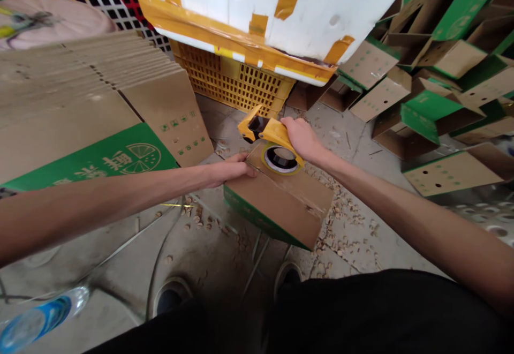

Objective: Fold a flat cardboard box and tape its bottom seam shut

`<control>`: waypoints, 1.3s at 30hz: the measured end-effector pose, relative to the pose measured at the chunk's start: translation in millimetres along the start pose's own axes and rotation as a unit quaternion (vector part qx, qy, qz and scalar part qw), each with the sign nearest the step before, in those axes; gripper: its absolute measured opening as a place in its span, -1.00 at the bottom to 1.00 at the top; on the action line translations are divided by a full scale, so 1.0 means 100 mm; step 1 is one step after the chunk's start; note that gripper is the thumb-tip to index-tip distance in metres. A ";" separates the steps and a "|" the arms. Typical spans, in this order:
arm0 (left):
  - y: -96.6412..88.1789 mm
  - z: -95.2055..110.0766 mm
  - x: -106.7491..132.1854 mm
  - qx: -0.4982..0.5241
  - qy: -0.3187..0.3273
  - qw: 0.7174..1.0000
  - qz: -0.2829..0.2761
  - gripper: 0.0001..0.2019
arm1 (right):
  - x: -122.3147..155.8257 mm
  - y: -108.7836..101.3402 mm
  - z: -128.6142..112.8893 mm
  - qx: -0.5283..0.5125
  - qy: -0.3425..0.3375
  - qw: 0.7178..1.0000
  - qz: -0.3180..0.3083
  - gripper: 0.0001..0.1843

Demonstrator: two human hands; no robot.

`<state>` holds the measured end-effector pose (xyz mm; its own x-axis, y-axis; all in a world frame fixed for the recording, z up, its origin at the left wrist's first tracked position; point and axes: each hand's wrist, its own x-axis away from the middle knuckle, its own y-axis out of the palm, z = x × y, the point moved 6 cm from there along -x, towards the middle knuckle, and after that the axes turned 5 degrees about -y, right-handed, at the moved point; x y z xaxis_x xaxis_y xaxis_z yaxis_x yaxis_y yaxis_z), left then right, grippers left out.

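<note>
At mid-view, the cardboard box (277, 198) looks light and stiff, best held by its edges; the left hand (240, 170) grasps its 10 o'clock edge. At 1 o'clock, the right hand (301, 135) has fingers clasping the yellow tape dispenser (276, 132), probably heavier.

Packing workshop, flattened cartons (88, 97), open boxes (431, 102)

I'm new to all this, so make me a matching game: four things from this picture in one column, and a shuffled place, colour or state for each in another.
Things:
1. Yellow tape dispenser
2. Bottle
3. Large foam box
4. Cardboard box under the dispenser

Descriptions:
A. White, with orange tape strips
B. Held by the left hand
C. Picture's lower left corner
D. In the right hand

Pairs: 1-D, 2-C, 3-A, 4-B
</note>
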<state>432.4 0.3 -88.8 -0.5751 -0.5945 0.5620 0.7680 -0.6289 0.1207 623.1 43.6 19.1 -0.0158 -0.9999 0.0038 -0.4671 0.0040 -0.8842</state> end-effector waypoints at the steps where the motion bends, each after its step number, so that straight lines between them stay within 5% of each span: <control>1: -0.01 -0.01 -0.01 0.004 0.001 1.000 -0.006 -0.29 | 0.00 0.00 0.00 0.000 0.001 1.000 0.001 -0.54; 7: 0.02 0.02 0.01 -0.013 0.023 0.998 -0.048 -0.21 | -0.01 0.02 -0.01 0.000 -0.015 1.000 0.004 -0.57; 23: 0.07 0.08 0.05 -0.029 -0.004 1.000 0.007 -0.41 | -0.02 0.00 0.01 0.002 0.008 1.000 0.012 -0.54; 33: -0.06 0.15 0.13 -0.046 0.034 0.991 -0.122 -0.16 | 0.02 0.01 -0.05 0.001 -0.001 1.000 -0.005 -0.56; 39: -0.27 0.14 0.00 -0.104 0.030 0.993 -0.037 -0.14 | 0.02 0.01 -0.06 0.025 -0.024 0.999 -0.008 -0.60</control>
<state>415.7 24.4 -80.3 -0.6477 -0.5681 0.5078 0.6525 -0.7576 -0.0152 617.0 41.8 21.3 0.0344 -0.9994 -0.0038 -0.4228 -0.0111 -0.9061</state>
